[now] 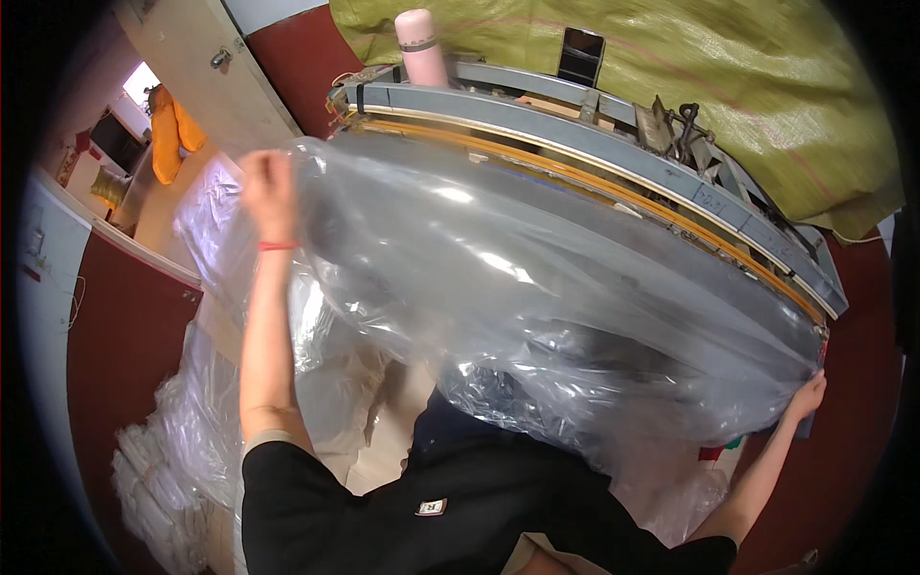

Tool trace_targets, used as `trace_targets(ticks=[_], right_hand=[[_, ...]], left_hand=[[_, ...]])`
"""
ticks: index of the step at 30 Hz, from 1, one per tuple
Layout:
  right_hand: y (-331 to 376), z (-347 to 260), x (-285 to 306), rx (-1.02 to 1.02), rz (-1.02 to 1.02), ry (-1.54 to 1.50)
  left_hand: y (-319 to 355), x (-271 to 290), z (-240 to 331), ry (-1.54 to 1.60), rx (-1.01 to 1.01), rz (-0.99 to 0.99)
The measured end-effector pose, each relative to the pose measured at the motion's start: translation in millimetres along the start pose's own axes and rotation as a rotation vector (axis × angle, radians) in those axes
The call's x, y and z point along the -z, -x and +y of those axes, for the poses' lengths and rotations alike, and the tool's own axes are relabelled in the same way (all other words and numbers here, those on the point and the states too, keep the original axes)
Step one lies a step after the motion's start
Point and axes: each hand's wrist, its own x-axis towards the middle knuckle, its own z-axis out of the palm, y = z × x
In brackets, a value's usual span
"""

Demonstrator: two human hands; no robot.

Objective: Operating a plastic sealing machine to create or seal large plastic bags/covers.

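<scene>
Clear plastic film (450, 259) stretches from left hand (267, 190) to right hand (808, 395), both hands closed on it.

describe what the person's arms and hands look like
Both arms are bare below short black sleeves; the left one has a beige edge. A thin red band circles the left wrist. The left hand and right hand are ungloved.

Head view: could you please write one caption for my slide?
Left hand and right hand hold a clear plastic sheet stretched between them beside a long grey rail.
</scene>
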Motion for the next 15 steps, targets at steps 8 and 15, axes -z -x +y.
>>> trace_targets(ticks=[8, 15], right_hand=[[-16.1, 44.1, 0.3, -0.083, -0.2, 0.622], [-36.9, 61.2, -19.7, -0.109, -0.31, 0.686]], left_hand=[[19.4, -109.1, -72.2, -0.374, 0.019, -0.621], [-10.5, -115.2, -90.9, -0.458, 0.023, -0.761]])
